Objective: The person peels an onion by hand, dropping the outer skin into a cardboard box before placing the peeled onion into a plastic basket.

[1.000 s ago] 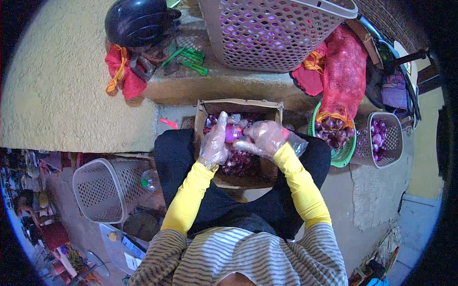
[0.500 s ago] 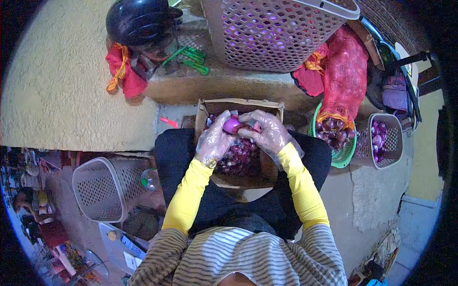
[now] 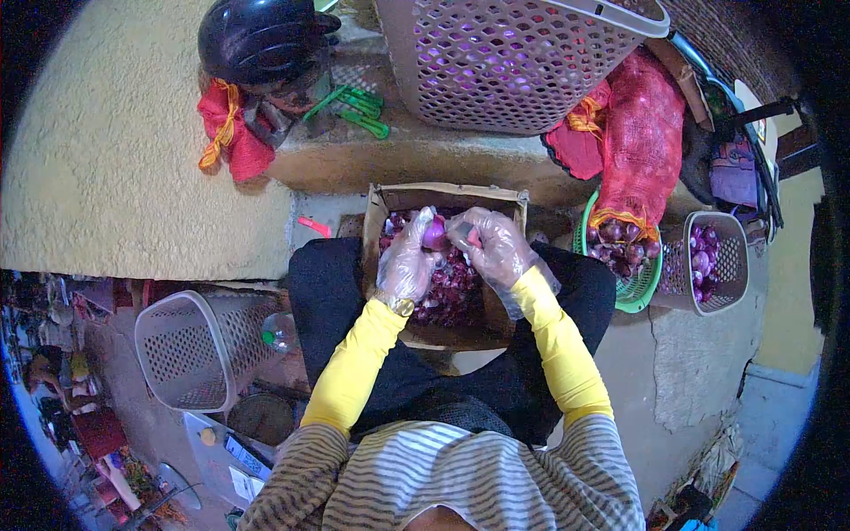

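In plastic gloves, both hands are above a cardboard box (image 3: 376, 252) of purple onion skins (image 3: 447, 296). My left hand (image 3: 405, 261) is closed around a peeled-looking purple onion (image 3: 434, 234). Just to its right, my right hand (image 3: 498, 252) grips a small knife (image 3: 474, 237); a bit of pinkish-red handle and a greyish part show between the fingers. The fingers cover most of it. A narrow gap separates the right fingertips from the onion.
At right, a red mesh sack (image 3: 642, 142) spills onions into a green basket (image 3: 580, 232), beside a grey basket (image 3: 745, 265) of onions. A large crate (image 3: 505, 97) stands on the ledge. A grey basket (image 3: 181, 354) lies left, near a plastic bottle (image 3: 278, 332).
My right hand has drawn slightly away from the onion. The onion now sits more upright in my left hand, showing more of its smooth purple side.
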A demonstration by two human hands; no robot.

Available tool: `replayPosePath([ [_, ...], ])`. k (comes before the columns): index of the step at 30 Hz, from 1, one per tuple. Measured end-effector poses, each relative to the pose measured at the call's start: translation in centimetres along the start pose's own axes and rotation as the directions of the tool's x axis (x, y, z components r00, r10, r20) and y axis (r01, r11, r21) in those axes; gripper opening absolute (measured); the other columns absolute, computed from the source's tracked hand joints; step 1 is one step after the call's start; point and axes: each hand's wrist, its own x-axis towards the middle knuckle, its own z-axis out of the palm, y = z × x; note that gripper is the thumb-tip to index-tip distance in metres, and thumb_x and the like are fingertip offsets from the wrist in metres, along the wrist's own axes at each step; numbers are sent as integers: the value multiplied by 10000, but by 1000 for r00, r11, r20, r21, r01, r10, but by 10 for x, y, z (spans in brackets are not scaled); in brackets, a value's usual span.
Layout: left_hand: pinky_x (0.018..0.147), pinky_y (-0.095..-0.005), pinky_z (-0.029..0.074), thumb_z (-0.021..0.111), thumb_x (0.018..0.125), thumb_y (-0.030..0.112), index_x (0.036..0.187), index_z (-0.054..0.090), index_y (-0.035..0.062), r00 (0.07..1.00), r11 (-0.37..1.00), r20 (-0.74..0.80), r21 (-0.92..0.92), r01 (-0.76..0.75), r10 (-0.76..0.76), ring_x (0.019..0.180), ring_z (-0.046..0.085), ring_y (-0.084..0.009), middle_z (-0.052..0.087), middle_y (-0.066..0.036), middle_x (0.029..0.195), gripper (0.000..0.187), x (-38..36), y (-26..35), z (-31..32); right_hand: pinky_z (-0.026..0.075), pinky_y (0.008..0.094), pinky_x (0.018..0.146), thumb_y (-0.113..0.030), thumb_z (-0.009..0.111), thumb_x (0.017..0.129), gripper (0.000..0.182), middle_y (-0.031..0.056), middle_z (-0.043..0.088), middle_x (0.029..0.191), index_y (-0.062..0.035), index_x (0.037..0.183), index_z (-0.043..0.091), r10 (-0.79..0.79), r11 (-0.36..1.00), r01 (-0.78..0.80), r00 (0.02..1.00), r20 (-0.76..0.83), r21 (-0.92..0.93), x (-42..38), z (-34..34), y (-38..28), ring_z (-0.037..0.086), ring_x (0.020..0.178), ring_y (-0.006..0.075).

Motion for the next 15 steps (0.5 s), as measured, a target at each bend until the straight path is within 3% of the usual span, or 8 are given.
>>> replayPosePath([
  [4, 970, -444, 482, 651, 987, 290, 1218, 622, 114, 999, 1000, -49, 21, 20, -19, 1089, 599, -187, 653, -35, 1163, 291, 4, -8, -6, 510, 459, 754, -79, 576, 866, 239, 192, 637, 893, -18, 1079, 666, 10, 997, -11, 1000, 7, 77, -2, 1, -7, 627, 813, 405],
  [7, 985, -431, 479, 623, 1000, 303, 1197, 620, 110, 997, 996, 65, -89, -24, 30, 1082, 598, -183, 654, -40, 1160, 276, 5, -20, -12, 512, 462, 754, -100, 584, 878, 230, 200, 643, 900, -11, 1072, 671, -59, 996, 61, 997, -49, 57, -6, 10, 0, 632, 825, 413],
  [8, 975, -428, 488, 609, 1005, 321, 1192, 612, 107, 975, 965, 62, 144, -218, 211, 1076, 613, -195, 655, -44, 1153, 285, 2, -25, -12, 510, 455, 729, -108, 591, 884, 204, 192, 639, 877, -13, 1046, 670, -45, 997, 49, 997, -57, 60, -7, 11, 0, 629, 795, 402],
  [9, 966, -425, 496, 596, 1010, 339, 1188, 603, 104, 918, 845, 102, 363, -393, 383, 1071, 628, -207, 655, -48, 1145, 295, 1, -27, -11, 507, 448, 703, -117, 599, 890, 181, 183, 635, 854, -14, 1021, 670, -34, 997, 38, 997, -63, 63, -7, 11, -2, 626, 765, 392],
  [10, 966, -425, 496, 596, 1010, 339, 1188, 603, 104, 918, 845, 100, 363, -394, 385, 1071, 628, -207, 655, -48, 1145, 295, 3, -25, -11, 507, 448, 703, -117, 599, 890, 181, 183, 635, 854, -14, 1021, 670, -35, 997, 39, 997, -62, 64, -8, 10, -4, 626, 765, 392],
  [12, 922, -431, 546, 584, 1009, 363, 1217, 566, 88, 996, 996, -30, -36, -80, 79, 1066, 664, -245, 656, -78, 1145, 345, 10, -15, -12, 496, 424, 648, -160, 635, 899, 154, 158, 616, 793, -23, 966, 658, 62, 994, -64, 998, 24, 94, -11, 7, -11, 610, 698, 357],
  [14, 877, -472, 588, 585, 1004, 375, 1242, 529, 73, 982, 996, -175, 70, -61, 73, 1062, 682, -294, 654, -125, 1157, 389, 14, 0, -13, 487, 412, 651, -173, 650, 912, 153, 161, 610, 768, -26, 952, 667, 148, 980, -157, 986, 81, 125, -19, 10, -25, 597, 680, 329],
  [15, 860, -523, 598, 578, 1005, 389, 1238, 523, 65, 983, 996, -163, -9, -89, 86, 1056, 678, -338, 648, -163, 1168, 403, 8, 9, -6, 479, 400, 654, -185, 666, 924, 157, 165, 605, 743, -30, 939, 675, 232, 956, -252, 963, 138, 150, -22, 10, -29, 585, 662, 300],
])
